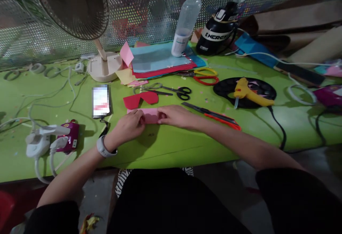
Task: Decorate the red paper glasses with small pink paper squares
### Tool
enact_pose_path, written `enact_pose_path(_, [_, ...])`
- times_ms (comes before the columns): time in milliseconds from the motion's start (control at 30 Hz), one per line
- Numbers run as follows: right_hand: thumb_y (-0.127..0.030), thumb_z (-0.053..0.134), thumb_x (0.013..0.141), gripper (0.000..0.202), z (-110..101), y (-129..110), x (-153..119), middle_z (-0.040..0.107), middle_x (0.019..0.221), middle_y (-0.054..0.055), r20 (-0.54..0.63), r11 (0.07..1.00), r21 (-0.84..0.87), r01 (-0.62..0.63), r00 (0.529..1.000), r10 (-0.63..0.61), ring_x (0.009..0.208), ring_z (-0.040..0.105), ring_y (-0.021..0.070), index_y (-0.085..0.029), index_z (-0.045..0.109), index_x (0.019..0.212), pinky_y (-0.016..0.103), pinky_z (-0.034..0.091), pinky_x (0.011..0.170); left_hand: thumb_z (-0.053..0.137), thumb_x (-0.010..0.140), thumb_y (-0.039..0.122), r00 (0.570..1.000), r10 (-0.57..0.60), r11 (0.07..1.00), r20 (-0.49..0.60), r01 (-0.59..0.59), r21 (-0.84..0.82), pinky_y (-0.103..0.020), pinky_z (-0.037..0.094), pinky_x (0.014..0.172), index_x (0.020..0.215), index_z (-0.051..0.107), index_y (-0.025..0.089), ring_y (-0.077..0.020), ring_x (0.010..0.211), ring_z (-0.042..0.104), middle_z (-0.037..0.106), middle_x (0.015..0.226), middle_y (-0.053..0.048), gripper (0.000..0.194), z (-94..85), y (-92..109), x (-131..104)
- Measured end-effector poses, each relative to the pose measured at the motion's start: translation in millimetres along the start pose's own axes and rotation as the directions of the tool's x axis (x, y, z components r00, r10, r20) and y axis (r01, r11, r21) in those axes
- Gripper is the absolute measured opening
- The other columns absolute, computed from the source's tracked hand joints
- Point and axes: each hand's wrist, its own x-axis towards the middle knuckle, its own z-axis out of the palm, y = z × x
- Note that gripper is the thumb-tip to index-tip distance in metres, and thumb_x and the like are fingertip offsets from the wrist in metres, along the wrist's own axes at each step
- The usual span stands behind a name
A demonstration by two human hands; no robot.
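Note:
A strip of pink paper (151,116) spans the gap between my two hands, just above the green table. My left hand (133,124) grips its left end with curled fingers. At the other end my right hand (171,115) pinches it between thumb and fingers. Right behind the strip lies a cut piece of red paper (140,99), notched in the middle. Black-handled scissors (184,92) rest behind my right hand, and a craft knife (213,115) with an orange and black handle lies by my right forearm.
A yellow glue gun (249,93) sits on a black round tray (227,87) at right. A phone (100,101), fan (104,64) and power adapter (68,137) stand left. Behind are paper sheets (152,57), red-and-yellow scissors (204,76), a clear bottle (184,30) and a black flask (215,36).

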Motion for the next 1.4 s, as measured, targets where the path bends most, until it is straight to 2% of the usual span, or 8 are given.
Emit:
enact_pose_path(133, [-0.024,0.067,0.081,0.008,-9.5,1.4,9.1,0.071,0.084,0.002,0.082,1.000,0.017,0.012,0.997,-0.013,0.072,0.060,0.0170,-0.021,0.067,0.088,0.026,0.030,0.056,0.053,0.081,0.031,0.990,-0.001,0.992,0.144,0.020,-0.126,-0.028,0.039,0.059,0.085,0.058,0.016,-0.0170,0.066,0.056,0.065,0.080,-0.006,0.016,-6.8,5.2,19.2])
enact_pose_path(267, [-0.019,0.069,0.077,0.008,-19.7,11.0,20.7,0.070,0.078,-0.001,0.204,0.994,0.104,0.035,0.977,-0.056,0.069,0.059,0.0147,-0.020,0.068,0.085,0.025,0.031,0.057,0.054,0.080,0.037,0.964,-0.043,0.988,0.264,0.080,-0.130,-0.027,0.036,0.055,0.083,0.059,0.017,-0.0171,0.064,0.057,0.067,0.079,-0.007,0.021,-8.8,3.8,32.1])
enact_pose_path(467, [-0.022,0.069,0.076,0.008,-20.8,19.9,27.2,0.070,0.076,0.001,0.191,0.985,0.174,-0.016,0.981,-0.018,0.068,0.060,0.0146,-0.017,0.068,0.081,0.024,0.035,0.057,0.051,0.086,0.047,0.895,-0.079,0.906,0.439,0.248,-0.342,-0.025,0.040,0.047,0.075,0.056,0.018,-0.0150,0.049,0.060,0.065,0.059,-0.003,0.031,-5.6,1.8,35.7])
enact_pose_path(633, [-0.033,0.074,0.075,0.019,-14.5,24.7,31.0,0.067,0.067,0.000,0.287,0.954,0.279,-0.113,0.957,0.030,0.062,0.062,0.0137,-0.017,0.064,0.077,0.022,0.038,0.054,0.057,0.084,0.047,0.864,-0.144,0.861,0.483,0.350,-0.370,-0.023,0.044,0.048,0.074,0.057,0.018,-0.0158,0.051,0.065,0.068,0.060,-0.003,0.030,-3.8,-2.4,40.4])
enact_pose_path(767, [-0.027,0.073,0.077,0.016,-11.7,22.9,31.2,0.064,0.063,-0.002,0.301,0.910,0.367,-0.191,0.950,0.078,0.055,0.061,0.0118,-0.017,0.062,0.075,0.021,0.043,0.052,0.061,0.081,0.038,0.864,-0.160,0.872,0.478,0.350,-0.342,-0.023,0.048,0.051,0.075,0.060,0.018,-0.0167,0.053,0.067,0.069,0.061,-0.003,0.021,-5.6,-5.2,44.1])
enact_pose_path(867, [-0.025,0.073,0.078,0.017,-10.5,20.9,30.8,0.063,0.063,-0.002,0.337,0.882,0.416,-0.224,0.938,0.079,0.052,0.061,0.0113,-0.017,0.060,0.074,0.022,0.046,0.051,0.063,0.080,0.040,0.865,-0.163,0.860,0.475,0.360,-0.361,-0.024,0.049,0.051,0.071,0.060,0.018,-0.0173,0.052,0.067,0.067,0.058,-0.003,0.024,-5.7,-5.1,45.1])
enact_pose_path(1133, [-0.028,0.082,0.072,0.027,-14.6,40.0,28.7,0.061,0.053,-0.004,0.356,0.874,0.361,-0.326,0.914,0.194,0.044,0.059,0.0103,-0.017,0.057,0.069,0.022,0.048,0.050,0.066,0.080,0.040,0.829,-0.193,0.784,0.525,0.452,-0.425,-0.027,0.053,0.052,0.067,0.058,0.018,-0.0172,0.051,0.067,0.068,0.055,-0.003,0.026,0.3,-7.3,48.2])
enact_pose_path(1400, [-0.031,0.085,0.068,0.037,-30.7,72.9,14.7,0.059,0.046,-0.004,0.377,0.864,0.281,-0.418,0.876,0.301,0.046,0.064,0.0131,-0.018,0.052,0.061,0.022,0.049,0.051,0.069,0.078,0.053,0.838,-0.146,0.771,0.527,0.430,-0.470,-0.027,0.051,0.050,0.062,0.056,0.018,-0.0171,0.050,0.065,0.067,0.053,-0.005,0.041,1.1,-10.3,49.2])
